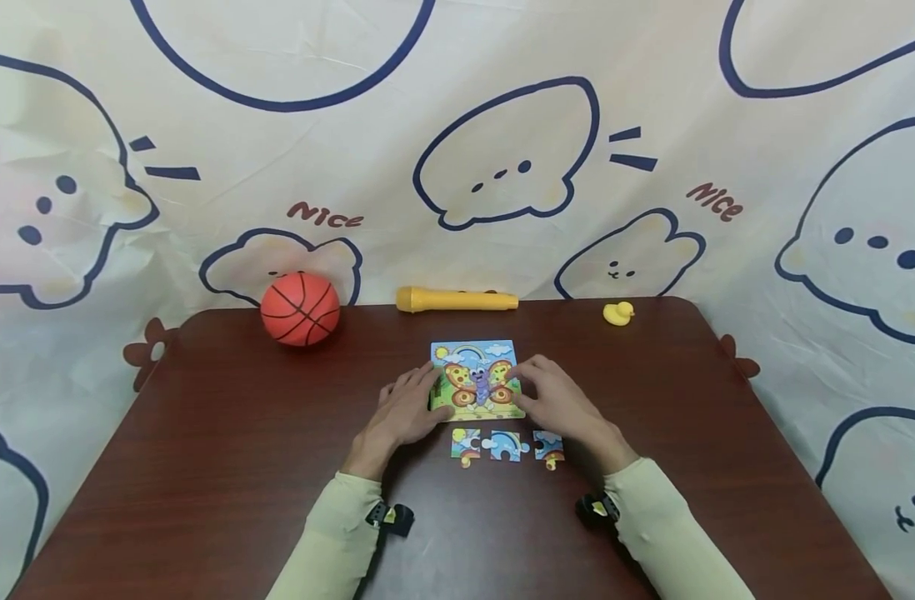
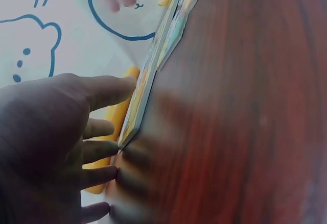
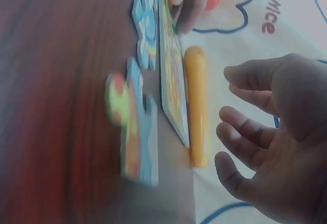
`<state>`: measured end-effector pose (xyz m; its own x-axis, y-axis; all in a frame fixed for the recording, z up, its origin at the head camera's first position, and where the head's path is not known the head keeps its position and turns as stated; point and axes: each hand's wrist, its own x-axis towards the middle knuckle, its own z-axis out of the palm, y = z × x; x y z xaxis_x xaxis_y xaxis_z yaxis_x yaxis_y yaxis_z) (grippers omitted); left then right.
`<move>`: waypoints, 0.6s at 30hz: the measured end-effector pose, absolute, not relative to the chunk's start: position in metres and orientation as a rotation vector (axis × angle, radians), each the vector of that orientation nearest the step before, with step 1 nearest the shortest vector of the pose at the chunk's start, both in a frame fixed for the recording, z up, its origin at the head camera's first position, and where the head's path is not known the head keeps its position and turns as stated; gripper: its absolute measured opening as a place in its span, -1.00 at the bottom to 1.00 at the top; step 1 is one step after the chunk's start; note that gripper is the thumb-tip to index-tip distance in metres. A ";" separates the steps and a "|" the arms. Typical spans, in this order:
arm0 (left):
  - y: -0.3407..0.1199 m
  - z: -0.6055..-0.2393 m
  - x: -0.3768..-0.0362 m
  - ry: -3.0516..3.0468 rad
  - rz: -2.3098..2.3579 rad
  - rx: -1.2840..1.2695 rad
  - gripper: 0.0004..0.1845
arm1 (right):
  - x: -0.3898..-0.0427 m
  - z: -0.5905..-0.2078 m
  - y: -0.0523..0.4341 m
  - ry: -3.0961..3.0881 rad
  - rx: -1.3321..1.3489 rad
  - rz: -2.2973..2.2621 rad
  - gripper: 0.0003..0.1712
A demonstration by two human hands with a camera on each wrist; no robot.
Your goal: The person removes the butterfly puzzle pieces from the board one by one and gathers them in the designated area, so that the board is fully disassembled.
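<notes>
A square butterfly puzzle board lies flat on the dark red table. My left hand lies at the board's left edge, and in the left wrist view its straight fingers touch that edge of the board. Over the board's right side my right hand lies with relaxed fingers, holding nothing. Three loose puzzle pieces sit in a row just in front of the board: a left piece, a middle piece and a right piece, the last seen close in the right wrist view.
An orange toy basketball sits at the table's back left. A yellow flashlight lies along the back edge, and a small yellow duck is at the back right. A cartoon-printed cloth hangs behind.
</notes>
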<state>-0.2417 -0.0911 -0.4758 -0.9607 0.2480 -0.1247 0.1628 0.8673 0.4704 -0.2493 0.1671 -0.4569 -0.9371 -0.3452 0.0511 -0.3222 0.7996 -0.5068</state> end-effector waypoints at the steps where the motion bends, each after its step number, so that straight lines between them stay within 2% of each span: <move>1: -0.091 -0.476 -0.242 2.862 0.684 0.316 -0.22 | -0.251 -0.457 0.164 2.942 -0.560 -0.802 -0.65; 9: -0.088 -0.475 -0.241 2.867 0.610 0.321 -0.23 | -0.265 -0.462 0.141 2.912 -0.618 -0.755 -0.66; 18: -0.089 -0.475 -0.241 2.873 0.584 0.315 -0.24 | -0.279 -0.469 0.116 2.879 -0.696 -0.583 -0.53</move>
